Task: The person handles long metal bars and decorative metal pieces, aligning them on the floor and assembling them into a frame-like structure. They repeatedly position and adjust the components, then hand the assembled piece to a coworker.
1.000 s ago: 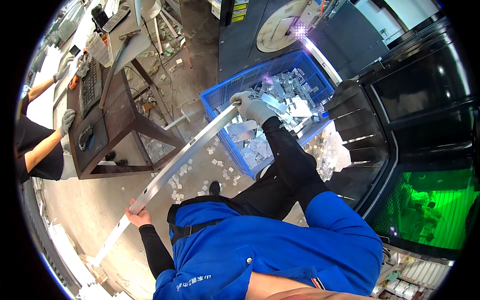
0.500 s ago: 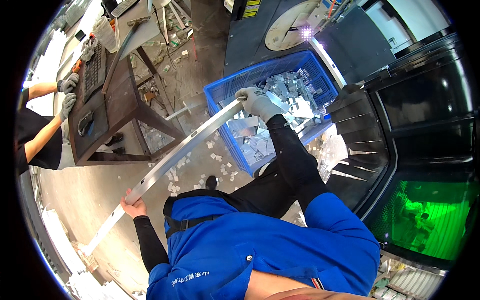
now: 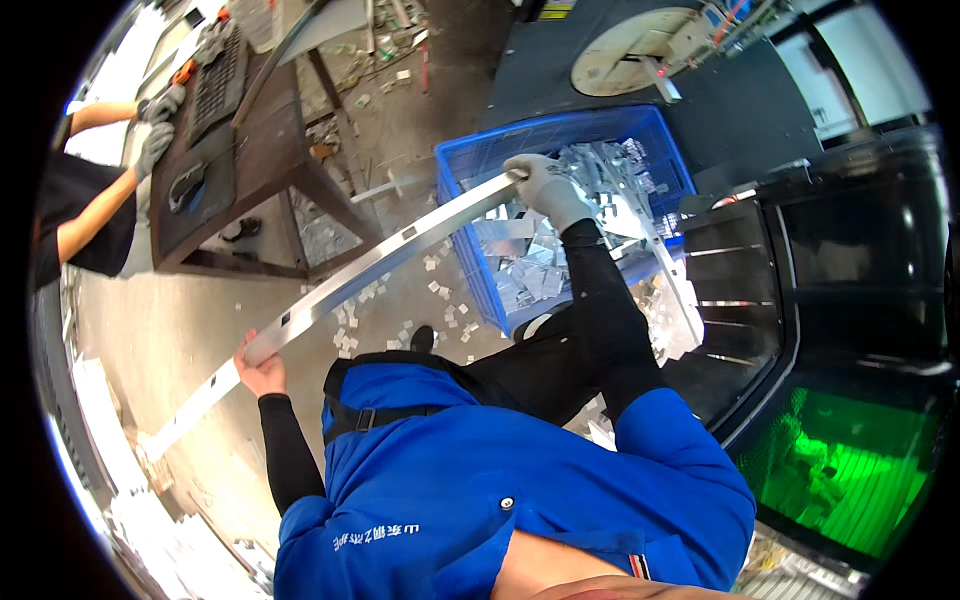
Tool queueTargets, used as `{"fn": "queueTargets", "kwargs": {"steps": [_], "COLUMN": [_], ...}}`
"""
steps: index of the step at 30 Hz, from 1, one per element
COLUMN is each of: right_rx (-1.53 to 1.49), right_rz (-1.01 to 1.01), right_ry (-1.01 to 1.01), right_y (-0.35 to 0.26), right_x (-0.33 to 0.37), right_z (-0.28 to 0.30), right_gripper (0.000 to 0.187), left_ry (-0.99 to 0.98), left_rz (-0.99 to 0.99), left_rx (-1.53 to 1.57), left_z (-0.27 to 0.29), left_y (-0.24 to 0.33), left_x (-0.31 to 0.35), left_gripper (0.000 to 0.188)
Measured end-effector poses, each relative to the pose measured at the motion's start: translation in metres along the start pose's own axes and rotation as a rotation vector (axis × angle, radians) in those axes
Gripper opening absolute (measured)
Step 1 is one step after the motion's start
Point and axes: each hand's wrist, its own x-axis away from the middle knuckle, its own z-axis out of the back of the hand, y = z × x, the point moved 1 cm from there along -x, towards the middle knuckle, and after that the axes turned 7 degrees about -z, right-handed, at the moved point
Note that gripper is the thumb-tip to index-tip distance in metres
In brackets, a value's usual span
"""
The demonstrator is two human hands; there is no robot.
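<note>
A long silvery metal tube (image 3: 370, 258) with small rectangular slots runs diagonally from lower left to upper right. My bare left hand (image 3: 262, 370) grips it from below near its lower part. My right hand (image 3: 550, 190), in a grey glove, is closed around its upper end, over a blue plastic crate (image 3: 478, 275). Inside the crate lie many flat metal offcuts (image 3: 535, 268). A second, shorter metal bar (image 3: 678, 290) slants across the crate's right side, apart from my hands. Beyond the crate, a short tube stub (image 3: 660, 80) sticks out of the machine's round chuck (image 3: 625, 50).
At the left, a person's gloved hands (image 3: 155, 145) rest by a keyboard (image 3: 215, 85) on a brown metal desk (image 3: 270, 200). Dark slatted machine panels (image 3: 735, 270) and a green window (image 3: 840, 470) stand at the right. Small metal scraps (image 3: 440, 290) litter the floor.
The bright spark at the chuck is gone. The bar that stuck out there has come away and dropped to the crate's right side. My hands still hold the long tube, shifted slightly within the view.
</note>
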Motion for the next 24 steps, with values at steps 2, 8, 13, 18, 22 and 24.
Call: {"fn": "queueTargets", "kwargs": {"steps": [2, 8, 13, 18, 22, 24], "right_rx": [0.047, 0.086, 0.119, 0.153, 0.065, 0.061], "right_rz": [0.209, 0.092, 0.087, 0.104, 0.133, 0.135], "right_ry": [0.166, 0.132, 0.098, 0.107, 0.166, 0.224], "right_y": [0.021, 0.003, -0.006, -0.007, 0.007, 0.011], "right_x": [-0.001, 0.004, 0.008, 0.010, 0.004, 0.000], "right_z": [-0.003, 0.013, 0.013, 0.015, 0.007, 0.002], "right_gripper": [0.028, 0.043, 0.052, 0.053, 0.049, 0.045], "left_ry": [-0.184, -0.111, 0.000, -0.006, -0.046, -0.061], "left_rz": [0.058, 0.092, 0.036, 0.039, 0.064, 0.070], "left_rx": [-0.024, -0.030, -0.033, -0.021, -0.003, 0.003], "left_z": [-0.011, -0.038, -0.032, -0.035, -0.039, -0.043], "left_y": [-0.003, 0.005, 0.005, 0.001, -0.001, -0.003], "left_x": [0.007, 0.033, 0.026, 0.032, 0.033, 0.033], "left_gripper": [0.059, 0.066, 0.053, 0.050, 0.053, 0.053]}}
